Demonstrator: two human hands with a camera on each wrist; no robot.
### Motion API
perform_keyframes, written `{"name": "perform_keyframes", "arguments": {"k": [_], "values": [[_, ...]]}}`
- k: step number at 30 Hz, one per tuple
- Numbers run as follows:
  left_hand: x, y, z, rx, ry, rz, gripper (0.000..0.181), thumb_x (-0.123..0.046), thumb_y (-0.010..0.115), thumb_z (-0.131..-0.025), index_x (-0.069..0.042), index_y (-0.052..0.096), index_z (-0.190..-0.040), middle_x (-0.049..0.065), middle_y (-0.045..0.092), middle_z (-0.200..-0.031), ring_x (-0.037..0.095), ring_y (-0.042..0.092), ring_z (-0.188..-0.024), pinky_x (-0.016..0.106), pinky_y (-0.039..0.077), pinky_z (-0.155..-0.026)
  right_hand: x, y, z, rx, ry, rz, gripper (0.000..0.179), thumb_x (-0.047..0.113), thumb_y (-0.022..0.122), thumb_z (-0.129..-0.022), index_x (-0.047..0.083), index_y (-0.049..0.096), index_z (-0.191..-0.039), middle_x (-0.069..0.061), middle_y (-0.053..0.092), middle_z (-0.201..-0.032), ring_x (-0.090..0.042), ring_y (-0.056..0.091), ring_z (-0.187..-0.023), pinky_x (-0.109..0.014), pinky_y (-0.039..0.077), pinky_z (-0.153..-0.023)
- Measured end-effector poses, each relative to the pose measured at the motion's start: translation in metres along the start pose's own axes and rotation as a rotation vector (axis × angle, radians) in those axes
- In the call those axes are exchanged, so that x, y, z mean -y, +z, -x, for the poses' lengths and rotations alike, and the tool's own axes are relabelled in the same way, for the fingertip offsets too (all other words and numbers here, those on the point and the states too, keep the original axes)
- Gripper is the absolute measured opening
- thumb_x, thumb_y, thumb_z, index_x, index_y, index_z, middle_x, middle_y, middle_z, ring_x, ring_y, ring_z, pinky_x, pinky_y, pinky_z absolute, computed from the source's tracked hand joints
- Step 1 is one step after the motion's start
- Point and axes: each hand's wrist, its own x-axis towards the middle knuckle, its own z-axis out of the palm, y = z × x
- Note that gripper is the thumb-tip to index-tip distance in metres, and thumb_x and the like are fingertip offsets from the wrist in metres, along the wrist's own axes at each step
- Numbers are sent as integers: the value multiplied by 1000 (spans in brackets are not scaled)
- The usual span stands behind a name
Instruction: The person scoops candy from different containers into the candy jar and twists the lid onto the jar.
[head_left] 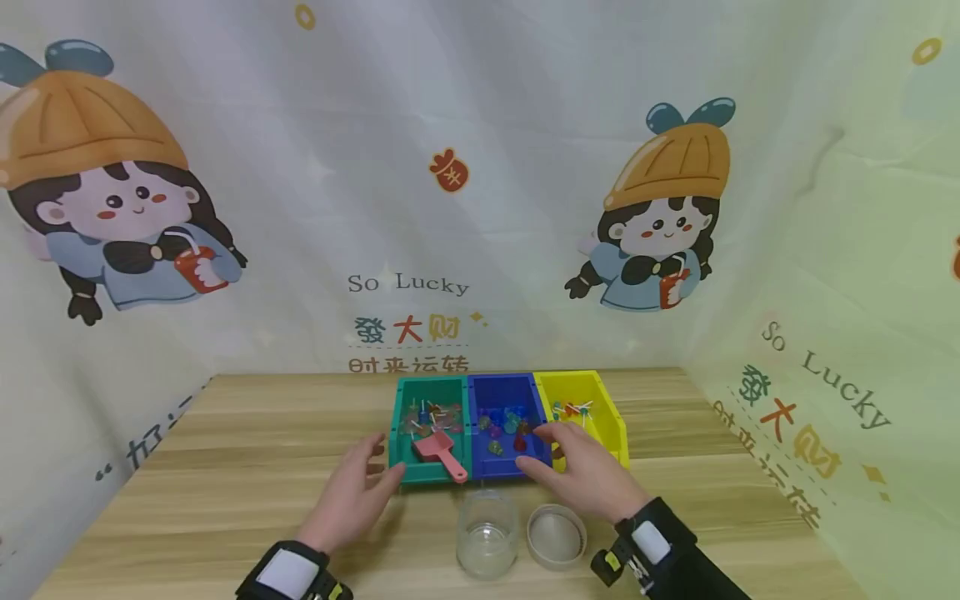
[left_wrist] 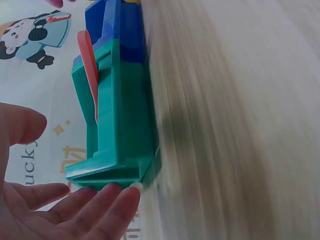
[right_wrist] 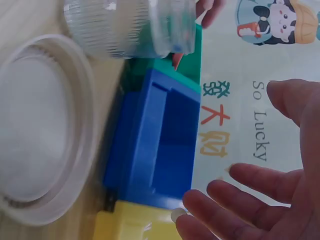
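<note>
Three joined bins stand on the table: a green bin, a blue bin and a yellow bin. Small pins with clear heads lie in the green one, with a pink scoop whose handle leans over the front rim. Bead-like coloured pieces fill part of the blue one; pins lie in the yellow. My left hand is at the green bin's left side, its fingertips right by the wall. My right hand hovers over the blue and yellow bins' front, fingers spread, holding nothing.
A clear jar without its lid stands in front of the bins. Beside it on the right lies a round whitish lid. A printed cloth hangs behind and along both sides of the wooden table.
</note>
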Motion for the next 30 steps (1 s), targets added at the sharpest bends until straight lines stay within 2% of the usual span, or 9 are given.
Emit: {"name": "perform_keyframes", "arguments": {"k": [3, 7, 10, 13, 15, 22, 30], "values": [[1, 3, -7, 2, -17, 57, 67, -28, 67, -110, 7, 42, -162, 28, 63, -144, 40, 71, -125, 54, 63, -102, 9, 0, -10, 9, -40, -5, 61, 57, 71, -103, 10, 68, -142, -9, 72, -135, -23, 67, -113, -47, 61, -101], [5, 7, -13, 1, -67, 139, 62, -19, 68, -109, 8, 43, -159, 25, 66, -134, 33, 74, -116, 45, 66, -91, 19, 3, -24, 39, -98, 1, 51, 53, 73, -103, 10, 73, -131, -3, 74, -111, -16, 64, -95, -36, 60, -87], [7, 9, -15, -8, -115, 193, 55, -15, 68, -108, 8, 49, -153, 24, 66, -130, 28, 74, -109, 39, 66, -84, 26, 7, -33, 84, -126, 11, 50, 52, 72, -103, 9, 75, -128, -4, 75, -108, -16, 65, -94, -37, 61, -87], [9, 9, -16, -21, -142, 234, 46, -13, 69, -106, 8, 55, -144, 24, 66, -125, 24, 73, -102, 34, 65, -78, 32, 11, -40, 128, -151, 24, 48, 51, 72, -103, 7, 76, -124, -6, 78, -109, -18, 67, -96, -41, 62, -89], [9, 9, -17, -25, -151, 250, 41, -13, 69, -106, 8, 58, -139, 23, 66, -123, 21, 72, -97, 33, 64, -76, 36, 14, -43, 156, -157, 27, 45, 49, 73, -103, 8, 77, -120, -5, 79, -106, -18, 67, -93, -39, 62, -86], [13, 12, -23, -43, -162, 247, 39, -16, 71, -106, 10, 63, -133, 20, 68, -113, 18, 69, -88, 32, 64, -72, 52, 23, -55, 249, -142, 93, 34, 47, 76, -101, 14, 80, -105, 4, 76, -90, -12, 62, -81, -27, 55, -73], [16, 13, -31, -56, -166, 186, 30, -17, 72, -105, 6, 65, -124, 14, 68, -103, 18, 66, -82, 30, 60, -68, 64, 35, -71, 322, -83, 114, 26, 42, 81, -98, 19, 79, -87, 7, 70, -78, -12, 58, -74, -25, 46, -65]]}}
